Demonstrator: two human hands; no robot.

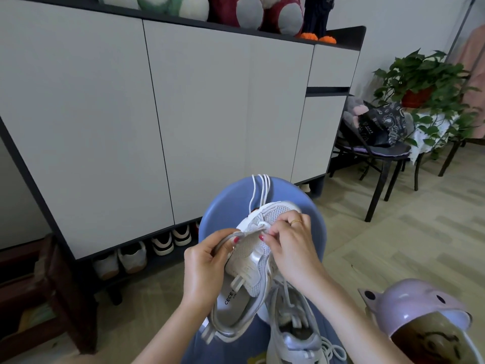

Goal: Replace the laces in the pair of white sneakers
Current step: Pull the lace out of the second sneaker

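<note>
Landmark: the blue stool (312,219), round-topped, in front of the grey shoe cabinet (157,114); all places below are given from it.
Held sneaker (252,261): white and silver, lifted above the stool's seat, toe pointing away toward the cabinet, heel toward the person.
Left hand (207,266): fingers curled round the side of the held sneaker at its collar, thumb pinching a grey strap or lace end against it; gripping.
Right hand (291,243): fingers bunched at the eyelets near the toe, pinching a loop of white lace (265,227); gripping.
Loose laces (259,190): several white strands draped over the far edge of the stool, running back toward the held sneaker's toe.
Second sneaker (291,327): lies at the near edge of the stool, under the right forearm, with a lace threaded through its eyelets and a loose end trailing beside it; whether that lace is old or new cannot be told.
Progress, as judged: the held sneaker has lace only at its lowest eyelets, the tongue above showing bare, so lacing is at an early stage.
Remaining, as judged: the upper eyelets of the held sneaker, and possibly the second sneaker.
Surroundings: a pink lidded bin (420,311) right of the stool; shoes (131,256) under the cabinet.
</note>
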